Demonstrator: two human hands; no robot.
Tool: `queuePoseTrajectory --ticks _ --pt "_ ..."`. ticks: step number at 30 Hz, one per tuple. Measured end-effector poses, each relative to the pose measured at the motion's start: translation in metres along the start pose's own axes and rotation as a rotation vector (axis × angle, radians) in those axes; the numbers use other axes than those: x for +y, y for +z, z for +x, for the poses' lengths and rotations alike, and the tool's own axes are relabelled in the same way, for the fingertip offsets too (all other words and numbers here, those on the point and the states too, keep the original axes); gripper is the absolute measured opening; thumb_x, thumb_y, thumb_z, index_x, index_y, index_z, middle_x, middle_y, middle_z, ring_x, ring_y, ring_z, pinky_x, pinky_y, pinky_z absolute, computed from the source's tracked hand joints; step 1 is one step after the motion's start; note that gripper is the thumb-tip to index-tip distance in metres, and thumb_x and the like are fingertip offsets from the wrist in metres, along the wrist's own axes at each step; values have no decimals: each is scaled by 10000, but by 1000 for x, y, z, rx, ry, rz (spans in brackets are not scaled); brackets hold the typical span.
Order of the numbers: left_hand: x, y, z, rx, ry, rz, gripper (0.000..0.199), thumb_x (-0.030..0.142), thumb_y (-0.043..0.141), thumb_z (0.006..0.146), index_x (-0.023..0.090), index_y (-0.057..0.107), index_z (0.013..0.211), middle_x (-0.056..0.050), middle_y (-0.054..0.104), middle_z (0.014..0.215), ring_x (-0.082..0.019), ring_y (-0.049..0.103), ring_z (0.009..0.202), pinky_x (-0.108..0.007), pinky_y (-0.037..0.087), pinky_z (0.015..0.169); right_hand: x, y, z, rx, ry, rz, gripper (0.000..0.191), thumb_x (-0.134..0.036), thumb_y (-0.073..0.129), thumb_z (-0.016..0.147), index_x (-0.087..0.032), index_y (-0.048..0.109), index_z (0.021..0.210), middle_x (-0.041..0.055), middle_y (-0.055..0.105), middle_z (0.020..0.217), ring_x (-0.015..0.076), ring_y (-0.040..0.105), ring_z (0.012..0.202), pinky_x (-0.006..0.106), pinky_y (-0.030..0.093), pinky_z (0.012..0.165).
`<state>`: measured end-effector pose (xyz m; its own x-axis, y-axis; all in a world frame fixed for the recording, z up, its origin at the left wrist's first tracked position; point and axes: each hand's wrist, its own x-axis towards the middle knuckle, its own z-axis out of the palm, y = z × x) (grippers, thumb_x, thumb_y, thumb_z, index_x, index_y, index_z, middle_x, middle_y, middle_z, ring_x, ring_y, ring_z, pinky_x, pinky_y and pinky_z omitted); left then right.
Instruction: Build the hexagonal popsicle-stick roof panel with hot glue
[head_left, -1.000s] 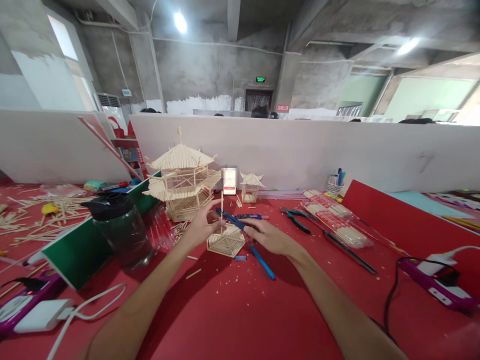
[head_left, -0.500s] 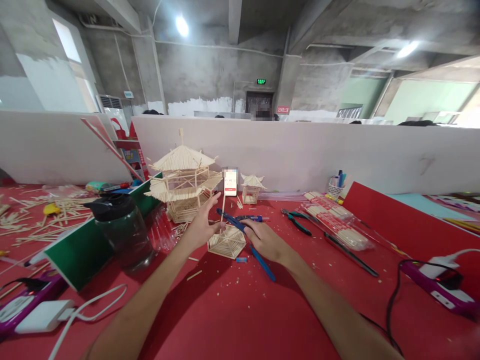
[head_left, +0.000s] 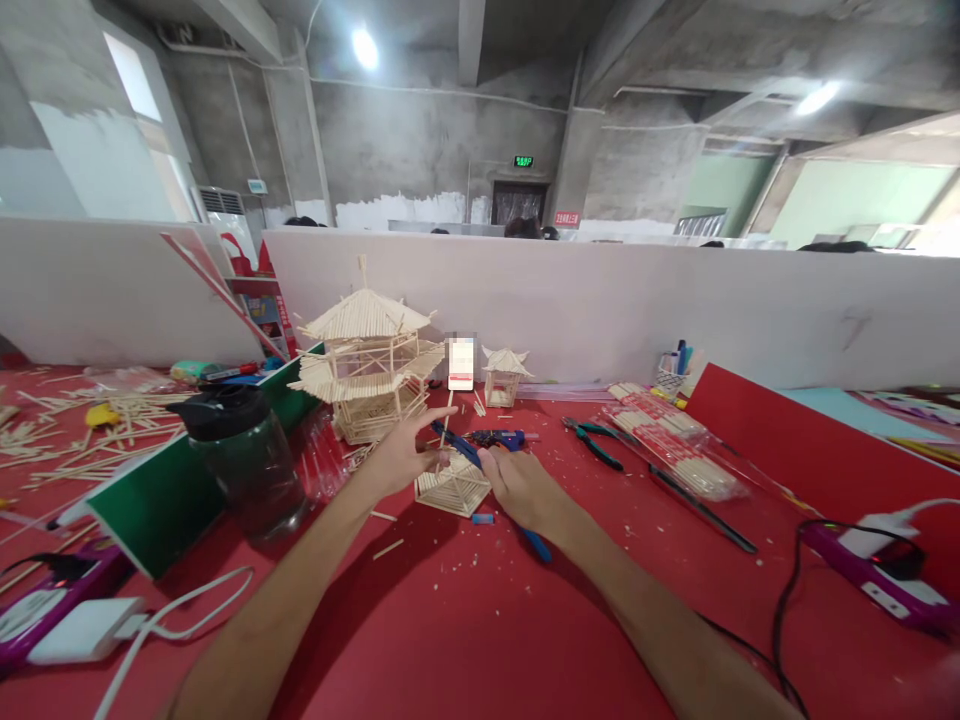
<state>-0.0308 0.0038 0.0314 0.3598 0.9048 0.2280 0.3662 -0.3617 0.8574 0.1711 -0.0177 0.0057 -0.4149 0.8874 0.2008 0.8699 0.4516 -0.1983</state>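
My left hand [head_left: 405, 455] has its thumb and a finger at the lower part of an upright wooden stick [head_left: 450, 410], with the index finger stretched out. Below it a low, many-sided stick roof piece [head_left: 454, 485] lies on the red table [head_left: 465, 620]. My right hand [head_left: 521, 485] is closed round blue-handled pliers [head_left: 461, 443], whose jaw end reaches the stick. Just behind the pliers lies a blue glue gun [head_left: 506, 438]. A short blue piece [head_left: 482, 518] rests in front of the roof piece.
A large stick pavilion [head_left: 367, 370] stands behind my left hand, a small one [head_left: 506, 375] further right. A dark bottle [head_left: 244, 460] is at left. Green-handled pliers [head_left: 596, 440], a black tool [head_left: 705, 510] and bagged sticks [head_left: 675, 445] lie at right.
My left index finger has tipped forward and down toward the stick. My right hand has closed further round the pliers and covers more of the handles.
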Motion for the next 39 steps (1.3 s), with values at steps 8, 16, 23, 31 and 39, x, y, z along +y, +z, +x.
queuePoseTrajectory --ticks 8,16,23,31,39 --pt "-11 -6 3 -16 12 57 668 196 696 698 258 520 1340 -114 576 1306 -95 598 597 -255 524 557 -7 -2 -1 -49 79 -87 487 -320 130 1030 -154 587 1063 147 708 978 251 673 889 315 431 709" --pt "-12 -14 5 31 81 162 648 237 763 660 265 591 1283 -93 609 1295 -222 671 909 -363 543 811 -7 1 1 38 134 -98 551 -374 127 1018 -171 634 946 135 726 880 250 696 823 319 448 708" --pt "-13 -14 4 -17 38 147 684 213 730 674 288 541 1326 -99 570 1343 -127 646 665 -314 559 682 -5 6 1 17 100 -80 522 -350 128 1020 -170 615 968 122 725 886 244 697 836 301 450 697" --pt "-10 -14 4 -2 14 132 679 189 733 656 299 558 1303 -84 544 1373 -121 649 671 -288 551 640 -3 9 3 35 101 -93 527 -355 122 1020 -174 613 957 114 726 858 235 699 807 292 445 678" --pt "1 -19 2 -1 4 77 658 242 722 682 275 542 1314 -87 538 1377 -137 665 701 -306 560 664 0 1 6 27 100 -74 581 -405 95 1016 -189 634 997 120 725 915 244 689 848 317 446 713"
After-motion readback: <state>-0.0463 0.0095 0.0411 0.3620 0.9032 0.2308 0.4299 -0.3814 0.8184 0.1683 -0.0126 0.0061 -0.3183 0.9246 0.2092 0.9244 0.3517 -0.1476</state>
